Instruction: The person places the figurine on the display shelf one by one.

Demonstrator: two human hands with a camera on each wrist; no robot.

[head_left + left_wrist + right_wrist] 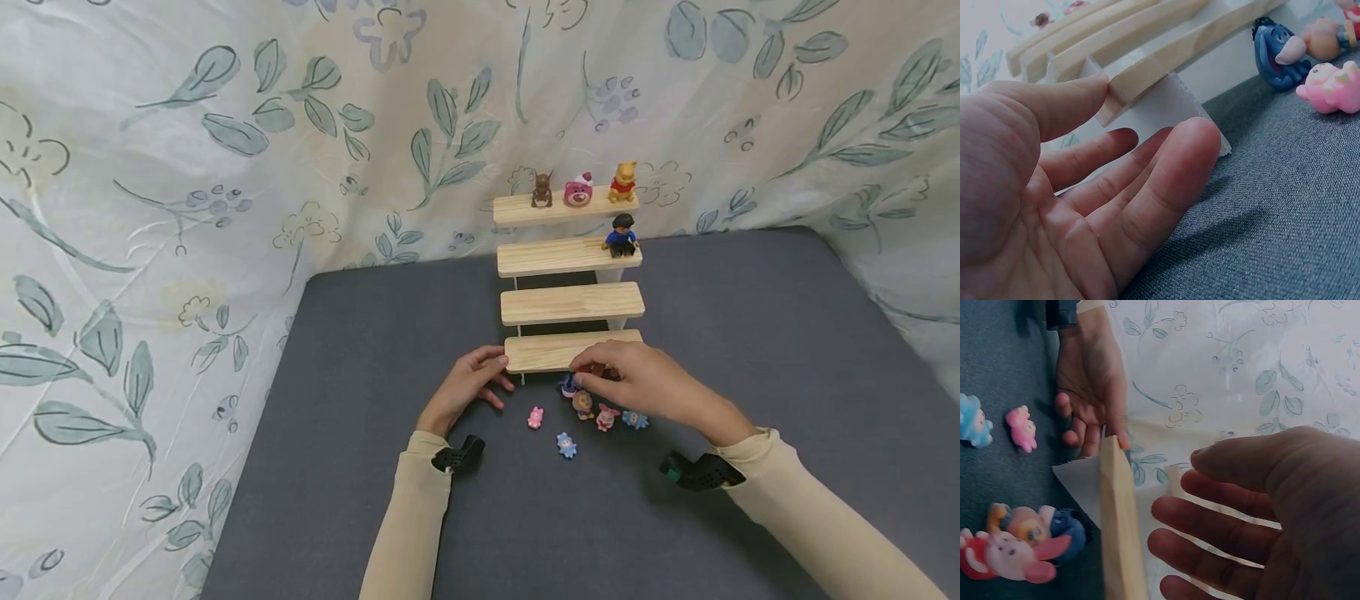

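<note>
Head view. A four-tier stepped display shelf of pale wooden planks (pixel 572 302) stands on a grey fabric tabletop (pixel 750 350). The left hand (pixel 471 386) lies at the left end of the bottom plank (pixel 555 352), thumb tip against the plank's end, fingers relaxed and slightly spread on the fabric. The right hand (pixel 645 385) hovers over the front edge of the same plank, fingers loosely bent downward; whether they pinch anything cannot be told here. Directly under and just beside its fingertips lies a cluster of small cartoon figurines: a blue donkey figurine (pixel 568 385), a brown-and-orange figurine (pixel 582 405), a pink piglet figurine (pixel 606 417) and a light blue figurine (pixel 634 419). Nearer the wrists lie a small pink figurine (pixel 535 417) and a pale blue figurine (pixel 566 445).

Left wrist view. The left palm is open, fingers (pixel 1147 187) straight and close together, thumb touching the plank's end; the blue donkey figurine lies beyond the fingertips.

Right wrist view. The right hand's fingers (pixel 1222 528) are apart, gently curved, holding nothing, just beside the plank's edge.
</note>
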